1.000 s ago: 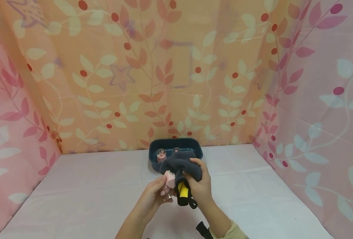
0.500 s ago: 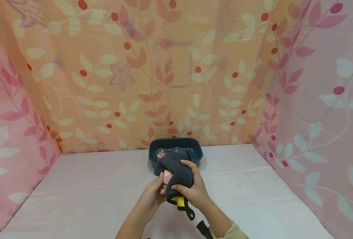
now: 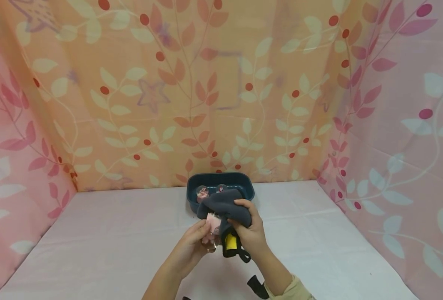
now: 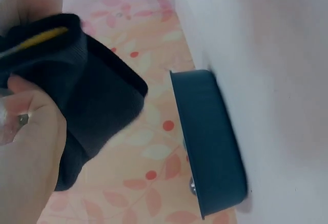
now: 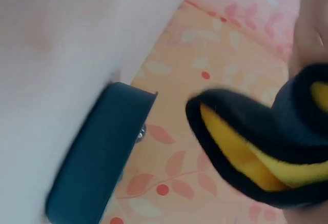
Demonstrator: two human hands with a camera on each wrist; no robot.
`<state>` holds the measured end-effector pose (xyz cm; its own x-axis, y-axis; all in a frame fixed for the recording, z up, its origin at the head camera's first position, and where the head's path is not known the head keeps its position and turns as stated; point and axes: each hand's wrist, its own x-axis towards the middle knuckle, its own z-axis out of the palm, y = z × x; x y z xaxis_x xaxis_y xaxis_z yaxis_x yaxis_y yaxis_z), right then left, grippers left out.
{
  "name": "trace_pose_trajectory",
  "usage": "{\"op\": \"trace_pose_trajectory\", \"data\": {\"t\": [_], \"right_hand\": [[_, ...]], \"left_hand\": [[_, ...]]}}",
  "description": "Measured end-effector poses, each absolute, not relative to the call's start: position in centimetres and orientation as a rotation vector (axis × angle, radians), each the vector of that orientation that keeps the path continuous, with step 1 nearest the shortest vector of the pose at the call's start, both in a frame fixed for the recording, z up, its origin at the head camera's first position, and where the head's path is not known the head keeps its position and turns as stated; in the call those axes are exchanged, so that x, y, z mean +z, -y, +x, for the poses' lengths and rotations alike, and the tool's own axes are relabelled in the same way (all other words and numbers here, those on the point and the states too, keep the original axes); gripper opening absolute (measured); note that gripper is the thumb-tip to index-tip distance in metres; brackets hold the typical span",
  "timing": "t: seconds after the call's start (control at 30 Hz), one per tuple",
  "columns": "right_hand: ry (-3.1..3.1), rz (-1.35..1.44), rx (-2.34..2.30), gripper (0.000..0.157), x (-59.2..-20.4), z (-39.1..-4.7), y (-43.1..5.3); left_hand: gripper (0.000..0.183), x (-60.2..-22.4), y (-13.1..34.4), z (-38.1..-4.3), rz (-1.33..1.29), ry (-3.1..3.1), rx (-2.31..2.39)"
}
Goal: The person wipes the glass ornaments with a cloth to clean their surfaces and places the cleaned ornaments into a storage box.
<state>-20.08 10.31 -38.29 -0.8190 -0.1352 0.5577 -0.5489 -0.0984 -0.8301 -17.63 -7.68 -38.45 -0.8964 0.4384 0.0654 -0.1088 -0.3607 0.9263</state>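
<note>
Near the middle of the head view, my left hand [image 3: 191, 248] holds a small snow globe [image 3: 213, 223]. Its pink base is uppermost and its clear ball hangs below, partly behind my fingers. My right hand [image 3: 254, 233] grips a dark grey cleaning cloth [image 3: 227, 204] with a yellow underside, black edging and a hanging loop. The folded cloth lies against the globe's base. In the left wrist view, the cloth [image 4: 102, 103] covers much of the right hand, and a bit of clear ball [image 4: 7, 119] shows by the left thumb. Yellow lining [image 5: 241, 155] faces the right wrist camera.
A dark teal tray [image 3: 191, 183] stands behind the hands, against the patterned backdrop. Two more snow globes, one with a pink base [image 3: 202, 194], sit in it. A black strap [image 3: 257, 287] shows beside the right sleeve. White cloth covers the table [image 3: 113, 241].
Half a second ago the cloth hung lower and covered more of the snow globe. Now my right hand has shifted up and right, baring more of the pink base and clear ball.
</note>
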Motion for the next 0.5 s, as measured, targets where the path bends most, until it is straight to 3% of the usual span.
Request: {"op": "trace_pose_trajectory", "data": {"t": [0.23, 0.37, 0.5], "right_hand": [[1.915, 0.788, 2.458, 0.048, -36.9, -20.8, -11.7], [2.127, 0.918, 2.459, 0.057, -36.6, -20.8, -11.9], [2.21, 0.939, 2.284, 0.052, -36.7, -20.9, -11.5]], "left_hand": [[0.051, -38.4, 8.1, -17.4, 0.442, -1.752, 2.18], [0.054, -38.4, 8.2, -17.3, 0.476, -1.791, 2.155], [0.062, -38.7, 8.2, -17.2, 0.475, -1.766, 2.153]]}}
